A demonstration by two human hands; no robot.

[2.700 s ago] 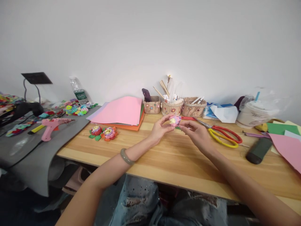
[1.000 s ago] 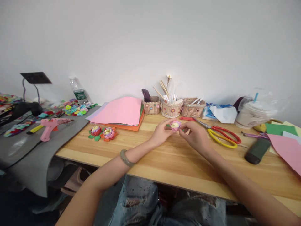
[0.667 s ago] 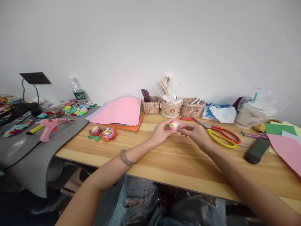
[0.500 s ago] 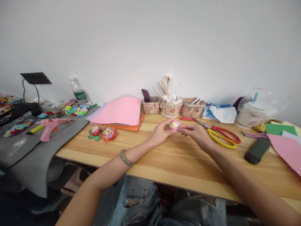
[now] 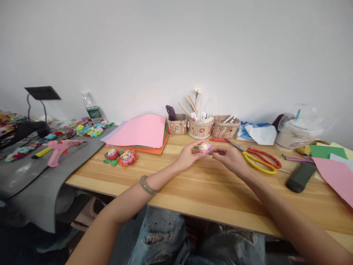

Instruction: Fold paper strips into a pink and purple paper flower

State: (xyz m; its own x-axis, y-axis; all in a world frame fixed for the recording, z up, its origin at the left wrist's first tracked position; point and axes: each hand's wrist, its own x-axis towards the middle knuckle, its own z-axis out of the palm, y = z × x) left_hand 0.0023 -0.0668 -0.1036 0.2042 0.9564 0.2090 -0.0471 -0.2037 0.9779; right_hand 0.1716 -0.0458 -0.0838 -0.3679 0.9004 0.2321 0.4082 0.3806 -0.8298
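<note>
A small pink paper flower [image 5: 204, 148] with a pale yellow centre and a bit of green is held above the table between my two hands. My left hand [image 5: 188, 156] is closed around its left side, thumb below and fingers behind. On the other side, the fingertips of my right hand [image 5: 226, 156] pinch at a petal edge; what exactly lies between them is too small to make out. Two finished-looking paper flowers, a red one [image 5: 112, 154] and a pink and orange one [image 5: 127, 157], lie to the left on the wood.
A stack of coloured paper [image 5: 138, 132] lies behind the two flowers. Decorated baskets [image 5: 200, 129] line the wall. Scissors [image 5: 260, 160], a dark green object [image 5: 300, 177] and a lidded cup [image 5: 296, 134] are on the right. A pink glue gun [image 5: 59, 150] rests on the grey mat [image 5: 79, 156].
My right fingers have shifted slightly along the flower's right edge. The flower is turned a little, and my left hand keeps its grip.
</note>
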